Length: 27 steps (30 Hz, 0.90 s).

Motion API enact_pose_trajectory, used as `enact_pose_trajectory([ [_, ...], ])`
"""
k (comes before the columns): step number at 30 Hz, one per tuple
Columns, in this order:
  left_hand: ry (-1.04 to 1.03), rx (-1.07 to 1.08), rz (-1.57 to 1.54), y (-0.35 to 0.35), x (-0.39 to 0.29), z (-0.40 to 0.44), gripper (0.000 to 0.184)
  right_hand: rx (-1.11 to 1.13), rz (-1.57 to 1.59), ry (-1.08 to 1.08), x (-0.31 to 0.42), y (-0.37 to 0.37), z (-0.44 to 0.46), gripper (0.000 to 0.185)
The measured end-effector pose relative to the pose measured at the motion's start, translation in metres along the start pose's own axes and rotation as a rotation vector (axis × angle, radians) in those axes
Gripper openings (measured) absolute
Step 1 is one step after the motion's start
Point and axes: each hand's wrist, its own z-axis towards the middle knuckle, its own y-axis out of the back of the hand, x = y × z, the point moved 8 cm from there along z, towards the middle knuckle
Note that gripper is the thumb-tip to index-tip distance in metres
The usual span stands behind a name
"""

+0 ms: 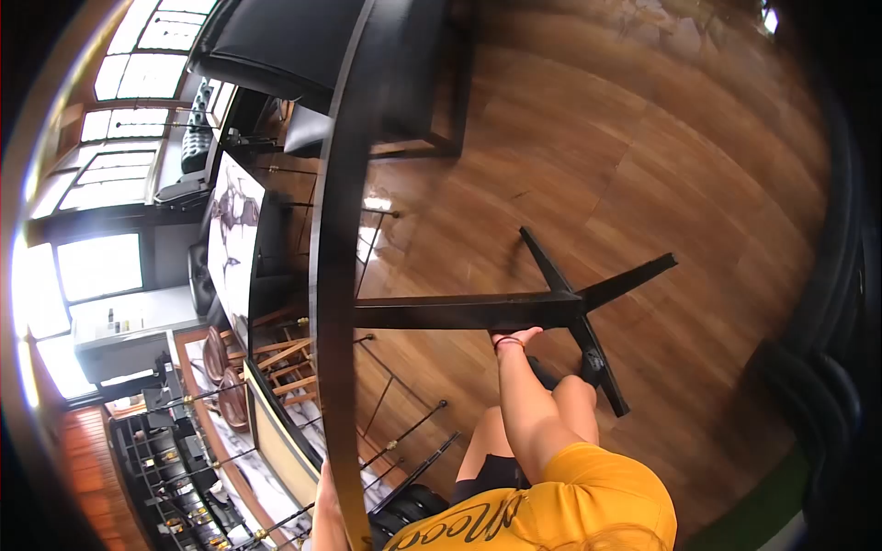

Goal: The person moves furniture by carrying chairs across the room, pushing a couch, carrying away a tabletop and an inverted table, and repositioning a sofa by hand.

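A dark table is seen sideways, with the thin edge of its top [335, 275] running down the view and a black post [459, 310] leading right to a base with several feet [629, 280]. Against the post near the base, my right hand [519, 338], with a reddish band at the wrist, is closed round it; some fingers are hidden behind the post. At the lower left, my left hand [325, 500] is beside the table top's edge, partly covered by it, and its fingers cannot be made out.
Wooden floor [698, 202] spreads round the base. My bent knees and a dark shoe are close to one foot. A black padded seat [276, 46] is at the upper left, a marble-patterned table with wooden stools [234, 399] at the lower left, and dark furniture along the right edge.
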Motion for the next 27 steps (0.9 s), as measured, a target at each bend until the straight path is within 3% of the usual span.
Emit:
enact_pose_trajectory([
  [5,-0.063,0.013,0.084,-0.025,-0.021,-0.028,0.073,0.029,-0.009,0.207,0.020,-0.002,0.024,0.094],
  [9,-0.229,0.075,0.196,-0.061,-0.065,-0.051,0.083,-0.031,-0.085,0.200,0.023,0.000,0.019,0.091],
  [14,-0.731,0.242,0.404,-0.157,-0.168,-0.124,0.098,-0.101,-0.093,0.227,0.022,0.000,0.013,0.090],
  [19,-1.279,0.531,0.707,-0.247,-0.193,-0.253,0.114,-0.013,-0.082,0.102,0.025,0.012,0.017,0.088],
  [20,-1.337,0.520,0.842,-0.262,-0.191,-0.267,0.117,-0.045,-0.086,0.069,0.022,0.009,0.008,0.089],
  [21,-1.357,0.323,1.280,-0.278,-0.192,-0.267,0.112,-0.040,-0.091,0.065,0.022,0.010,0.010,0.089],
  [23,-1.211,0.329,1.244,-0.282,-0.185,-0.268,0.102,0.270,0.067,-0.047,0.017,-0.010,0.001,0.092],
  [24,-1.252,0.250,1.217,-0.278,-0.183,-0.274,0.098,0.151,0.060,-0.070,0.018,0.009,-0.002,0.096],
  [27,-1.385,0.150,1.127,-0.274,-0.187,-0.294,0.089,0.190,0.092,-0.086,0.020,0.031,0.018,0.093],
])
